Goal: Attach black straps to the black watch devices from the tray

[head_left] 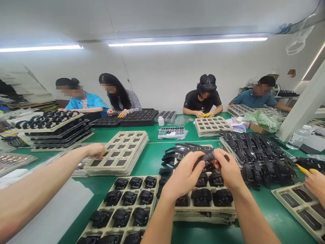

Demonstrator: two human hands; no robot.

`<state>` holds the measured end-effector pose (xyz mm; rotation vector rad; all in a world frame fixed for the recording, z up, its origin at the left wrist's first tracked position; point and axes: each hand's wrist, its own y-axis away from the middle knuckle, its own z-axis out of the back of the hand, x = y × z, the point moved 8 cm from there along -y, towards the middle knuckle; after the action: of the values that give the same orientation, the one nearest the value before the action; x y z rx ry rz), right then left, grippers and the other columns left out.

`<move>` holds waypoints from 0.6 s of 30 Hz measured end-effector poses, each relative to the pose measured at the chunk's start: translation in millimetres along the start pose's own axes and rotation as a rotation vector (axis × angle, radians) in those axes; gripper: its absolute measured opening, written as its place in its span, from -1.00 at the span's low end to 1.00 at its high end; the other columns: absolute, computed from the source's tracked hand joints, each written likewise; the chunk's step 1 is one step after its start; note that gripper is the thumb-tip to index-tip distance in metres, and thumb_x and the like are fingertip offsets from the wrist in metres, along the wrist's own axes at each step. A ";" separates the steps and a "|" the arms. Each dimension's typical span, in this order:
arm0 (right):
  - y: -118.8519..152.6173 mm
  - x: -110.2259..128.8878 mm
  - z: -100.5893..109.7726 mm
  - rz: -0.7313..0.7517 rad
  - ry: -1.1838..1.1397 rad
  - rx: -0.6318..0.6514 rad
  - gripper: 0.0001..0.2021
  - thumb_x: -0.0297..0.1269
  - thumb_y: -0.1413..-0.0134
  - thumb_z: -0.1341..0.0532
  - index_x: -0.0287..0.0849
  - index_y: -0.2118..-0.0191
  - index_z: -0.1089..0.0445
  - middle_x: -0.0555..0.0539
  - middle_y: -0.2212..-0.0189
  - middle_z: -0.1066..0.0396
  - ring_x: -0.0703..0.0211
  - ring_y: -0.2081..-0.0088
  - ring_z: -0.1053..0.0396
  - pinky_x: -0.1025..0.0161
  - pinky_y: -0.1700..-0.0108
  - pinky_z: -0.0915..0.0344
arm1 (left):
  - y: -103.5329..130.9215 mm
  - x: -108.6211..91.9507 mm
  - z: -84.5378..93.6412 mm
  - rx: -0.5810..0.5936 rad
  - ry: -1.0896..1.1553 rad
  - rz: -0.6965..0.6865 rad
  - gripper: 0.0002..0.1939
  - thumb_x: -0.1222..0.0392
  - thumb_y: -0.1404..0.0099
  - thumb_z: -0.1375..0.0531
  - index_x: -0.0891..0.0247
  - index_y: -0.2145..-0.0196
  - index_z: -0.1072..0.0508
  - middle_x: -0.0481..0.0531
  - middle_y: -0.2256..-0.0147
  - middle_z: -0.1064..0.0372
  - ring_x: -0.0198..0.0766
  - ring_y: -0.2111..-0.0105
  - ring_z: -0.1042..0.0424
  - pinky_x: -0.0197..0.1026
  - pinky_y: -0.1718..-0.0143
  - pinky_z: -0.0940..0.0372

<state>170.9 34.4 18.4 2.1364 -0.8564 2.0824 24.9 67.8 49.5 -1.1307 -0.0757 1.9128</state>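
Note:
Both of my hands hold one black smartwatch (208,156) by its strap, above a stack of cream trays. My left hand (185,173) pinches the strap from the left, thumb and fingers closed on it. From the right, my right hand (228,168) grips the other end with thumb and fingertips. Part of the watch is hidden by my fingers. Below, a cream tray (188,211) holds black watches with looped straps in its compartments. Loose watches with straps laid out (169,157) lie behind and left of my hands. Another filled tray (103,205) stands to the left.
A co-worker's arm (48,189) reaches from the left to stacked cream trays (142,152). At right, another person's hand (316,184) is over a tray (284,200). Many strapped watches (259,156) cover a stack on the right. Several people sit across the green table (154,137).

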 end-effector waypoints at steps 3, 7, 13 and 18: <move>3.9 10.0 -8.7 0.073 0.073 0.090 -0.49 0.13 -0.31 -0.18 -0.11 0.55 -0.19 0.09 0.60 -0.15 0.24 0.51 -0.09 0.27 0.43 -0.08 | -1.8 -4.2 0.2 -0.062 -0.031 -0.060 -0.66 0.10 -0.43 -0.20 0.14 -0.12 -0.42 0.10 0.02 -0.52 -0.10 0.05 -0.48 -0.09 -0.01 -0.36; 8.2 16.3 -9.7 0.153 0.064 0.106 -0.52 0.03 -0.37 -0.16 -0.12 0.55 -0.20 0.10 0.59 -0.16 0.26 0.51 -0.10 0.28 0.44 -0.06 | -2.1 -10.5 1.2 -0.154 0.008 -0.151 -0.77 0.13 -0.41 -0.23 0.16 0.00 -0.52 0.06 0.10 -0.58 -0.14 0.12 -0.53 -0.15 0.04 -0.37; 3.4 3.9 11.0 0.067 -0.132 -0.011 -0.56 -0.02 -0.39 -0.14 -0.11 0.51 -0.20 0.11 0.61 -0.14 0.25 0.52 -0.09 0.29 0.44 -0.08 | -2.7 -3.3 1.3 -0.161 0.041 -0.053 -0.79 0.13 -0.36 -0.28 0.23 0.10 -0.57 0.09 0.14 -0.60 -0.14 0.15 -0.55 -0.17 0.06 -0.41; 4.9 12.0 -5.5 0.039 -0.007 0.069 -0.52 0.06 -0.29 -0.19 -0.10 0.54 -0.12 0.14 0.61 -0.03 0.28 0.55 0.03 0.28 0.49 0.01 | -3.8 -6.6 -11.9 -0.109 0.106 -0.045 -0.73 0.15 -0.41 -0.20 0.20 -0.03 -0.50 0.09 0.02 -0.57 -0.14 0.08 -0.54 -0.17 0.00 -0.39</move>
<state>163.3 28.2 28.4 2.1784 -0.8465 2.1554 37.3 61.2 48.8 -1.2908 -0.1475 1.8237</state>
